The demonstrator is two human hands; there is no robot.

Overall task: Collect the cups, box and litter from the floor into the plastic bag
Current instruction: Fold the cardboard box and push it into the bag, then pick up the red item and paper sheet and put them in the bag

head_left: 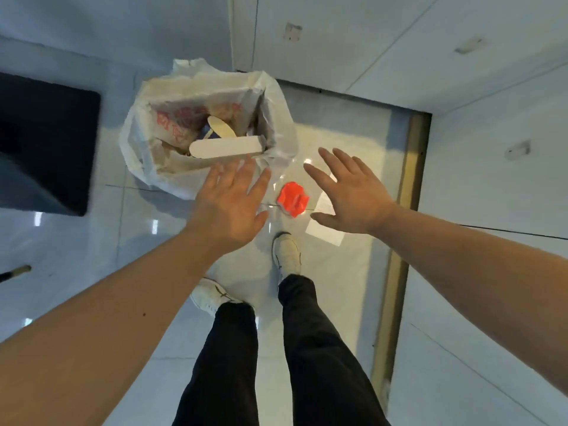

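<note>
A white plastic bag (135, 142) stands open on the tiled floor, with a white box (226, 148) and paper cups inside it. A crumpled red wrapper (292, 200) lies on the floor just right of the bag, on a clear film. A white paper slip (324, 233) lies beside it, partly under my right hand. My left hand (229, 204) hovers open over the bag's near edge, fingers spread. My right hand (350, 196) is open too, above the paper and right of the wrapper. Both hands hold nothing.
A dark mat (46, 142) lies at the left. A wall and door frame with a brass threshold strip (399, 241) run along the right. My white shoes (287, 252) stand just behind the wrapper. A dark stick end (15, 272) shows at the far left.
</note>
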